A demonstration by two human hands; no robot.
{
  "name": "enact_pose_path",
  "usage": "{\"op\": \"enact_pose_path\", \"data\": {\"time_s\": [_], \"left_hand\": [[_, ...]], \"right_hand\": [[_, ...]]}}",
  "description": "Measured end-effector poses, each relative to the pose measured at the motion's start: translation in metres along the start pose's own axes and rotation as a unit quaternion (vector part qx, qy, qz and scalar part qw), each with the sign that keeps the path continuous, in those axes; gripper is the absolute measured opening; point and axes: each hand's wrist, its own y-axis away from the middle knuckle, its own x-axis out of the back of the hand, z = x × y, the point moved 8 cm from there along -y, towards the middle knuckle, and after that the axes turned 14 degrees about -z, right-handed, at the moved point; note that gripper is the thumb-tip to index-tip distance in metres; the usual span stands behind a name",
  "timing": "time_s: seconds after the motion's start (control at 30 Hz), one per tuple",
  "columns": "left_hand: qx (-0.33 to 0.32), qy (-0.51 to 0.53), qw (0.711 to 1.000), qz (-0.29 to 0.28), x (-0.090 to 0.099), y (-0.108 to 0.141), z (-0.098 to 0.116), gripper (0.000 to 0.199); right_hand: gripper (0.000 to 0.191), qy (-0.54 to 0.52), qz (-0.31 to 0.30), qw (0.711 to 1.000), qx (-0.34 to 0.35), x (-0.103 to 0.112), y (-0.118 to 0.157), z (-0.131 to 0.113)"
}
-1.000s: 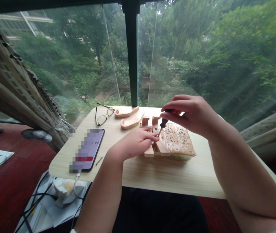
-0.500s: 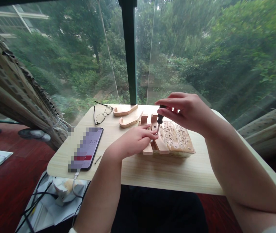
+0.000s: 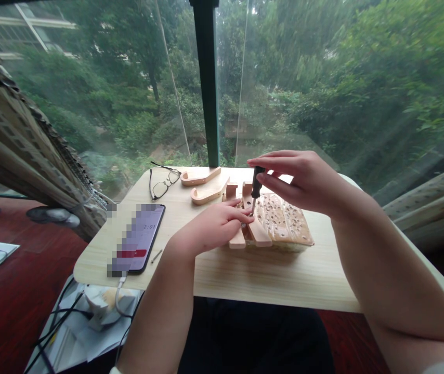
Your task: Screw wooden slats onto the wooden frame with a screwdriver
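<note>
Head camera view: my right hand (image 3: 303,179) has the black handle of a screwdriver (image 3: 258,181) pinched between thumb and fingers, the other fingers loosely bent and clear of it. The shaft stands nearly upright, its tip down at the nearer wooden hook (image 3: 261,235), just on my side of a dark hole in that piece. My left hand (image 3: 214,227) lies palm down over the other wooden hook (image 3: 237,240), fingers mostly stretched out, with the fingertips right beside the screwdriver tip; whether they also pinch something there, I cannot tell.

Both hooks lie side by side, seemingly across the left part of a speckled, plastic-wrapped block (image 3: 288,221) on the table (image 3: 269,285). Two more wooden hooks (image 3: 200,177) (image 3: 207,195) rest farther back, near the eyeglasses (image 3: 161,189). Nearer me, a thin metal screw (image 3: 156,256) lies just beside the phone (image 3: 149,236).

I judge the step in hand to be turning a fastener, though its head is too small to make out. The next move calls for a straight shaft, steady downward pressure as I twist, and left fingertips kept clear should the tip slip.
</note>
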Motion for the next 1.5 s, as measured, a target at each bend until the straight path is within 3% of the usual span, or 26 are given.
{"op": "enact_pose_path", "data": {"time_s": [0.23,0.37,0.5,0.73,1.0,1.2,1.37,1.5], "left_hand": [[0.002,0.007,1.000,-0.002,0.0002,-0.0014,-0.0007,0.045],[0.001,0.009,1.000,-0.001,-0.0004,-0.0016,-0.0012,0.046],[-0.003,0.005,1.000,0.003,-0.0002,-0.0013,-0.0011,0.047],[-0.003,0.001,1.000,0.000,-0.0001,-0.0015,-0.0009,0.045],[-0.004,0.006,1.000,0.002,-0.0006,-0.0012,-0.0015,0.045],[-0.005,0.015,1.000,0.004,-0.0004,-0.0014,-0.0010,0.044],[0.000,0.013,1.000,0.005,0.0001,-0.0005,-0.0004,0.044],[-0.001,0.010,1.000,0.003,-0.0003,-0.0006,-0.0010,0.044]], "right_hand": [[0.024,0.032,0.018,0.999,-0.003,0.0019,0.0000,0.0002],[0.027,0.052,-0.006,0.998,-0.037,0.0012,0.0012,0.0034],[0.033,0.017,-0.030,0.999,-0.027,-0.0011,0.0028,0.0019],[0.029,0.075,-0.007,0.997,-0.035,-0.0010,0.0007,0.0012],[0.035,0.049,-0.037,0.998,0.000,0.0001,0.0038,-0.0010],[0.026,0.041,-0.008,0.999,-0.015,-0.0017,0.0005,0.0009],[0.034,0.002,-0.043,0.999,0.001,0.0007,0.0050,0.0002],[0.029,0.000,-0.049,0.999,0.013,0.0026,0.0048,-0.0010]]}}
